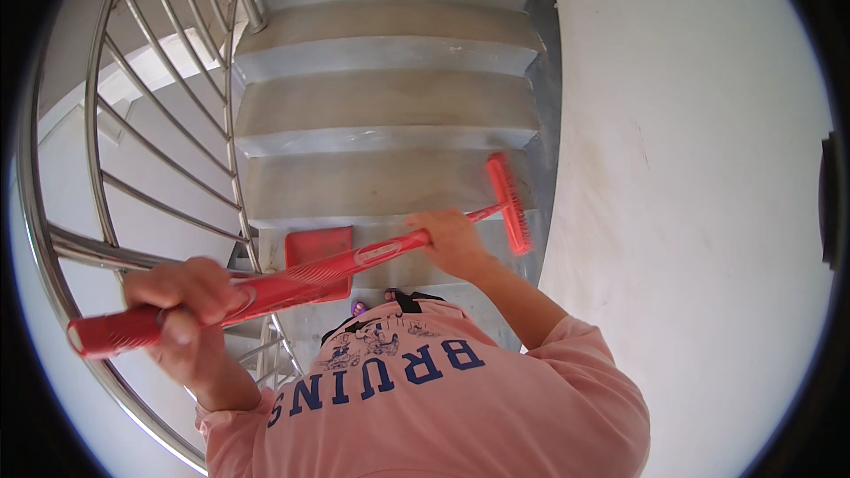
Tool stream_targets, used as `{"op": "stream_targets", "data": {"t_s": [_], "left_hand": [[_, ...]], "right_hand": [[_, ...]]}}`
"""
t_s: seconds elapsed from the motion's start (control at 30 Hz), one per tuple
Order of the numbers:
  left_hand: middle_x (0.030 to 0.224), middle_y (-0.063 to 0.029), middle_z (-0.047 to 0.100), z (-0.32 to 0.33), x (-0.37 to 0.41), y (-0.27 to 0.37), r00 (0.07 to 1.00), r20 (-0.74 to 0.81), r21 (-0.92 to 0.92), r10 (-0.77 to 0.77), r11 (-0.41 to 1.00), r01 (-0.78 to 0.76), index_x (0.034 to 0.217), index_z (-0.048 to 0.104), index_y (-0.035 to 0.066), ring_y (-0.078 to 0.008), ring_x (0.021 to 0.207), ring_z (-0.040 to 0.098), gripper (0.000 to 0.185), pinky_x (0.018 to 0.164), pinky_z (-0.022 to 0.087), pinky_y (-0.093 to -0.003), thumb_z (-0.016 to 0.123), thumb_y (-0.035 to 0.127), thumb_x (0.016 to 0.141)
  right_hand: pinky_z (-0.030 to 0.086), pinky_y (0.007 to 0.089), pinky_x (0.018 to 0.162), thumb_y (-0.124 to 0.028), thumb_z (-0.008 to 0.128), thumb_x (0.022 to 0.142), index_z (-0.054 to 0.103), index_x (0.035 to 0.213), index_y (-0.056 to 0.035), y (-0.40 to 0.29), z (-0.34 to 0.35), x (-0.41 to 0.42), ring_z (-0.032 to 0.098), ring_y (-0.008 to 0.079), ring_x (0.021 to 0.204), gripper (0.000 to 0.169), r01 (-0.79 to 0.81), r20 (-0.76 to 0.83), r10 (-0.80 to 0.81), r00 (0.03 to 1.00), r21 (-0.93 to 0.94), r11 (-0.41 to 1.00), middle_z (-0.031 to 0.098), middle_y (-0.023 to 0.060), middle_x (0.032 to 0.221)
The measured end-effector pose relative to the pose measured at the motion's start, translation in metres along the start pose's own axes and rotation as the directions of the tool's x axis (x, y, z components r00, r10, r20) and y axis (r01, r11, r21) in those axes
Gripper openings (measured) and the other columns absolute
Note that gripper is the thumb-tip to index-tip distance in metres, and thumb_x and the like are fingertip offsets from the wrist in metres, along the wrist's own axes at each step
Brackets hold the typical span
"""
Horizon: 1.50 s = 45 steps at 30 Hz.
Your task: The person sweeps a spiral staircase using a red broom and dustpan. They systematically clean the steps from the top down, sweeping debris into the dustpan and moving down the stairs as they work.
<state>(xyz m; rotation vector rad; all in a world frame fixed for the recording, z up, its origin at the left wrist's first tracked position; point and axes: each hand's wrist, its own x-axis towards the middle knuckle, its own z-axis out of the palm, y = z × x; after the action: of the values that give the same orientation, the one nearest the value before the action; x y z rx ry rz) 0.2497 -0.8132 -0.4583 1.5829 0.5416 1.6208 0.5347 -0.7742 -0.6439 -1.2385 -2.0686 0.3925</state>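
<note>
My left hand (182,318) grips the thick upper end of a red broom handle (319,269), close to the stair railing. Further down the same handle, my right hand (455,242) is closed around it. The red broom head (508,202), slightly blurred, is at the right end of a step beside the wall, bristles towards the wall. Whether the bristles touch the step I cannot tell. Behind the handle, a red dustpan (319,244) is at the left of the stairs. The handle hides part of it, and its own handle cannot be made out.
Grey concrete steps (385,103) run across the view, with a dark skirting (548,79) along their right side. A white wall (684,212) borders them. On the left curves a stainless steel railing (93,133) with several bars. My feet in purple footwear (358,307) are below.
</note>
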Motion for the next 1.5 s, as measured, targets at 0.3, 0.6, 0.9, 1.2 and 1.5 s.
{"op": "stream_targets", "data": {"t_s": [0.3, 0.6, 0.9, 1.2, 1.5], "left_hand": [[0.093, -0.0159, 0.063, 0.011, -0.040, -0.043, 0.917, -0.236, 0.137, -0.322, 0.923, 0.359, 0.098, 0.051, 0.002, -0.0253, 0.087, 0.062, 0.026, 0.083, 0.049, -0.0384, 0.063, 0.021, 0.084], [0.086, -0.0156, 0.063, -0.046, -0.064, 0.031, 0.873, -0.484, 0.350, -0.050, 0.904, 0.246, 0.101, 0.050, 0.002, -0.0248, 0.084, 0.059, 0.026, 0.079, 0.045, -0.0377, 0.056, 0.024, 0.088], [0.077, -0.0108, 0.057, -0.076, -0.094, 0.106, 0.836, -0.504, 0.648, 0.214, 0.734, 0.203, 0.093, 0.049, 0.004, -0.0218, 0.077, 0.053, 0.033, 0.073, 0.041, -0.0352, 0.044, 0.037, 0.092], [0.061, -0.0017, 0.049, -0.102, -0.090, 0.171, 0.791, -0.351, 0.843, 0.500, 0.537, 0.034, 0.075, 0.039, 0.013, -0.0127, 0.059, 0.039, 0.032, 0.062, 0.032, -0.0304, 0.048, 0.042, 0.086], [0.067, -0.0080, 0.055, -0.099, -0.067, 0.118, 0.822, -0.378, 0.865, 0.425, 0.478, 0.151, 0.080, 0.046, 0.006, -0.0197, 0.066, 0.051, 0.047, 0.063, 0.044, -0.0333, 0.062, 0.051, 0.079]], "right_hand": [[0.041, 0.0404, 0.078, 0.005, 0.056, 0.066, 0.055, 0.103, -0.0088, 0.061, 0.045, -0.001, 0.053, 0.0314, 0.089, 0.040, -0.185, -0.082, 0.185, 0.979, 0.008, 0.983, 0.057, 0.0108, 0.093], [0.039, 0.0422, 0.082, 0.003, 0.058, 0.065, 0.050, 0.109, -0.0086, -0.030, 0.097, 0.058, 0.049, 0.0331, 0.097, 0.046, 0.010, 0.193, -0.063, 0.979, 0.264, 0.964, 0.053, 0.0133, 0.101], [0.042, 0.0396, 0.075, -0.002, 0.062, 0.067, 0.049, 0.111, -0.0070, -0.112, 0.155, 0.097, 0.055, 0.0305, 0.085, 0.046, 0.213, 0.179, -0.348, 0.920, 0.516, 0.830, 0.054, 0.0114, 0.093], [0.044, 0.0355, 0.061, -0.001, 0.064, 0.068, 0.049, 0.109, -0.0089, -0.188, 0.141, 0.122, 0.056, 0.0239, 0.071, 0.045, 0.197, 0.292, -0.552, 0.781, 0.724, 0.661, 0.052, 0.0078, 0.085], [0.043, 0.0362, 0.069, 0.002, 0.063, 0.067, 0.055, 0.092, -0.0085, -0.180, 0.202, 0.174, 0.052, 0.0263, 0.077, 0.028, 0.275, 0.074, -0.417, 0.906, 0.648, 0.710, 0.051, 0.0079, 0.081]]}}
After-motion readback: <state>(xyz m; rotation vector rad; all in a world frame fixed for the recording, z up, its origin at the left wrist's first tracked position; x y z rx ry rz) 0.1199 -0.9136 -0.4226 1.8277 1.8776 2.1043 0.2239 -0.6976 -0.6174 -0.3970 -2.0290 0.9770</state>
